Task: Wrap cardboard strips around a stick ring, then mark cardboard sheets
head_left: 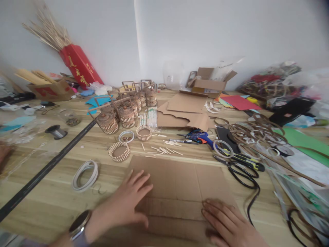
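A flat sheet of brown cardboard (177, 175) lies on the wooden table in front of me, with crease lines across it. My left hand (131, 199), a watch on its wrist, is over the sheet's left edge with fingers spread. On the right part of the sheet rests my right hand (226, 219), its fingers stretched out flat and side by side. Neither hand grips anything. Just beyond the sheet are small loose sticks (164, 151) and two round stick-walled trays, a nearer one (119, 151) and a farther one (144, 132).
Small lidded baskets (128, 116) stand in rows at the back. Scissors (244, 171), a cutter (244, 159) and a blue glue gun (199, 136) lie to the right, near a pile of brown strips (254, 132). White tape rolls (85, 175) lie left. Another person's hand (4, 151) shows at the left edge.
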A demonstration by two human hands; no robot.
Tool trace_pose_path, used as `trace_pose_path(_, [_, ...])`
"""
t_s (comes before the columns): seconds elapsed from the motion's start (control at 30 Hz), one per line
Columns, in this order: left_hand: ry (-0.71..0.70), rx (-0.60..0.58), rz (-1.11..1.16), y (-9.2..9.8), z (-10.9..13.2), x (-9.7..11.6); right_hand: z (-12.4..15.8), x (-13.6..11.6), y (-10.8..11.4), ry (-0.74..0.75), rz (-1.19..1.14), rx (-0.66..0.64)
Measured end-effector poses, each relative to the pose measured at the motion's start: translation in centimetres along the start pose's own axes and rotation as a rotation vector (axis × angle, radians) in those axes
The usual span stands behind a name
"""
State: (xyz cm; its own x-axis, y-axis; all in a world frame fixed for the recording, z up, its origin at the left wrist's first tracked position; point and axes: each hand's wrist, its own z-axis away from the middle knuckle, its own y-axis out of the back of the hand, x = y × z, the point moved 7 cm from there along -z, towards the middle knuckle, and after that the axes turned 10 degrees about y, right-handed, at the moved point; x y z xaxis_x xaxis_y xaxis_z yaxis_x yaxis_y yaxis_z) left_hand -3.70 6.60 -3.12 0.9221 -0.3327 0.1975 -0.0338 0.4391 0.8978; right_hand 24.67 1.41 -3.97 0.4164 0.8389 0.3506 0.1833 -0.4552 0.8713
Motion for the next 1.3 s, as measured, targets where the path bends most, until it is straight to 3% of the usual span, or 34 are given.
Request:
trace_pose_path(0.1, [0.058, -0.147, 0.01, -1.6, 1.8, 0.1, 0.0, 0.4, 0.0, 0.069, 0.036, -0.142])
trace_pose_path(0.17, [0.087, -0.166, -0.034, -1.6, 2.2, -0.2, -0.1, 1.0, 0.4, 0.046, 0.068, -0.139])
trace_pose_path(0.33, [-0.021, -0.097, -0.167, -1.4, 2.3, 0.1, -0.4, 0.4, 0.2, 0.064, 0.041, -0.143])
trace_pose_path(0.43, [-0.099, -0.022, -0.309, -2.2, 2.1, 1.0, -0.6, -0.4, -0.3, 0.088, 0.045, -0.174])
trace_pose_path(0.57, [-0.036, 0.02, -0.426, -2.7, 1.7, 1.5, -1.2, 0.0, 0.0, 0.058, 0.097, -0.166])
trace_pose_path(0.67, [-0.019, 0.13, -0.38, -0.9, 2.6, 1.6, -1.9, 1.4, 2.1, 0.028, 0.107, -0.147])
trace_pose_path(0.8, [-0.031, 0.314, -0.267, 2.3, 6.2, 0.7, -2.1, 2.8, 7.0, -0.029, 0.069, -0.04])
trace_pose_path(0.93, [-0.132, 0.486, -0.282, 3.0, 10.3, 0.4, -0.8, 1.6, 9.7, -0.051, 0.008, 0.007])
trace_pose_path(1.07, [-0.182, 0.6, -0.41, 1.8, 11.2, 1.1, -1.0, -0.4, 9.0, -0.02, 0.09, -0.055])
trace_pose_path(1.3, [-0.172, 0.683, -0.603, 1.2, 6.2, 1.9, -3.0, 1.3, 4.8, 0.007, 0.169, -0.172])
